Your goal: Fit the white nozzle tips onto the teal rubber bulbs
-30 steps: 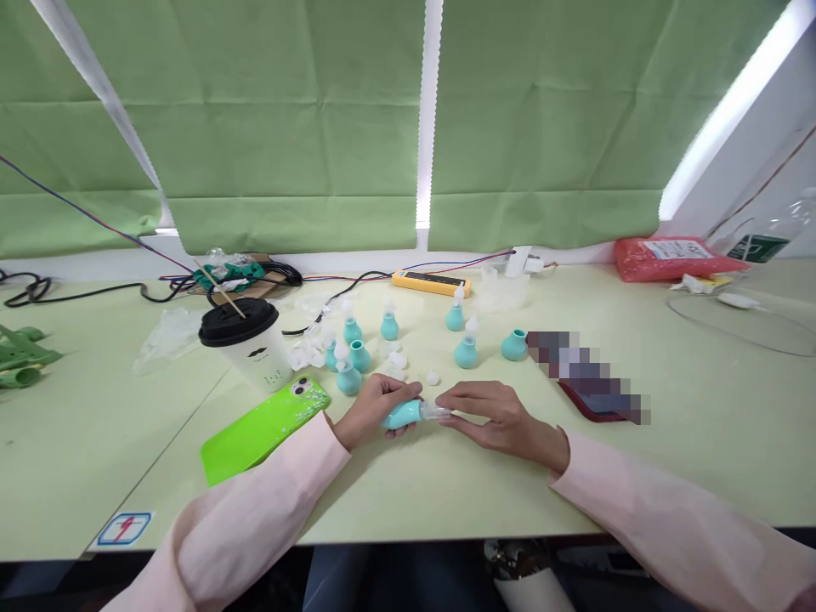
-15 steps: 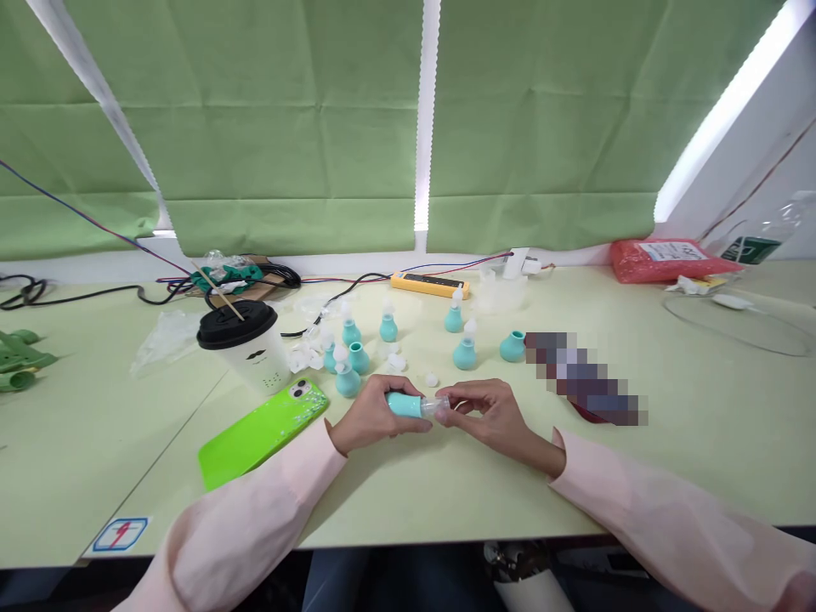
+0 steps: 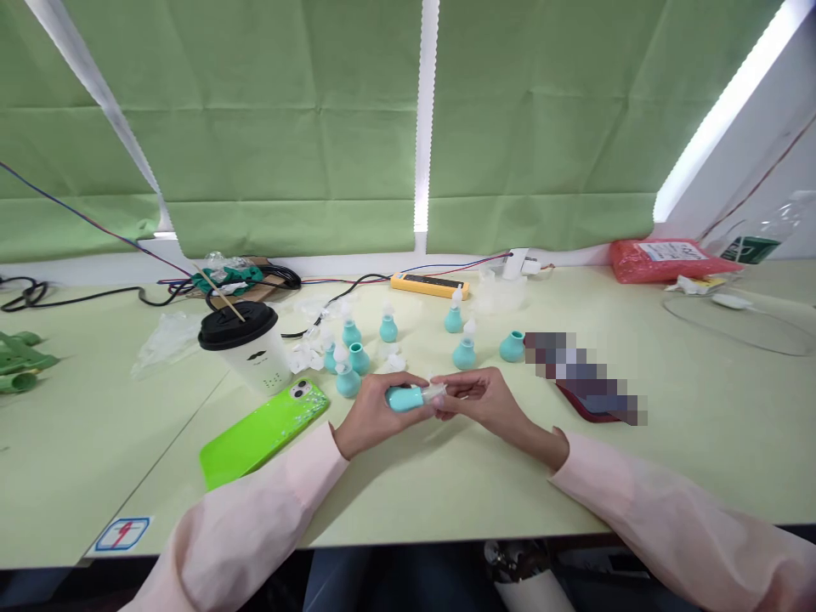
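Observation:
A teal bulb (image 3: 404, 399) lies on its side in my left hand (image 3: 376, 416), its neck facing right. At that neck, my right hand (image 3: 488, 404) pinches a clear nozzle piece (image 3: 433, 393), which meets the bulb. How deep it sits in the neck is too small to tell. Several teal bulbs stand beyond my hands, most with clear tips, such as one bulb (image 3: 464, 354). Two have bare openings: one bulb (image 3: 512, 346) on the right and another bulb (image 3: 359, 359) on the left. Loose clear caps (image 3: 396, 363) lie just behind my hands.
A lidded paper cup (image 3: 258, 361) with a stick and a green phone (image 3: 264, 433) are at the left. To the right lies a partly blurred dark phone (image 3: 590, 408). Farther back are a yellow device (image 3: 429, 286), cables and a red package (image 3: 669, 260) on the table (image 3: 688, 433).
The teal bulb and nozzle have tilted, with the nozzle end slightly higher. My right hand's fingers have shifted up and closed further around the nozzle.

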A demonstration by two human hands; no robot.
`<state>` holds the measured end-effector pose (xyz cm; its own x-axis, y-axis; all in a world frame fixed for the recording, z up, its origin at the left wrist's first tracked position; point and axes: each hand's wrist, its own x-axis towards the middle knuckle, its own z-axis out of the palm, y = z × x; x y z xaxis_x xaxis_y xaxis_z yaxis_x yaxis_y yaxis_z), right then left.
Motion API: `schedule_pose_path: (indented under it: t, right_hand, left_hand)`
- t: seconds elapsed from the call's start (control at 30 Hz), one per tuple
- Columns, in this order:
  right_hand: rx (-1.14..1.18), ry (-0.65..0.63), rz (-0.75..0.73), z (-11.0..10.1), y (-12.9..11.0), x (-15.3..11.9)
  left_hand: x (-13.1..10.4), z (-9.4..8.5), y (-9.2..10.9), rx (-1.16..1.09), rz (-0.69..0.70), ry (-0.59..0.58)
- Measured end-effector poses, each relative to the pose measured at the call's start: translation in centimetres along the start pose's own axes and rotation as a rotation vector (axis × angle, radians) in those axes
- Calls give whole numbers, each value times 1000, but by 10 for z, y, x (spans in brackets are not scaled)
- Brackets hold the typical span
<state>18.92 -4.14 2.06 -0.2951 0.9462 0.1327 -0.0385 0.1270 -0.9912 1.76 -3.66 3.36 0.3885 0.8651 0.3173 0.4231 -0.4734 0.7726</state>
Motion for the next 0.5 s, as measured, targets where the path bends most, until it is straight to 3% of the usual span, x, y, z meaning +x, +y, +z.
schedule_pose_path:
  t: [0.1, 0.17, 0.23, 0.37, 0.5]
  right_hand:
    - [-149, 39, -165, -13, 0, 7]
    - [-418, 129, -299, -21, 5, 12]
    - [-749, 127, -396, -25, 12, 16]
    - [-1255, -26, -412, -21, 21, 21]
    - [-1405, -82, -355, -15, 22, 23]
  left_hand:
    - [2, -2, 1, -143, -122, 96]
    - [3, -4, -1, -244, -198, 149]
    - [3, -4, -3, -346, -231, 173]
    - [4, -2, -5, -449, -248, 125]
    - [3, 0, -8, -427, -265, 102]
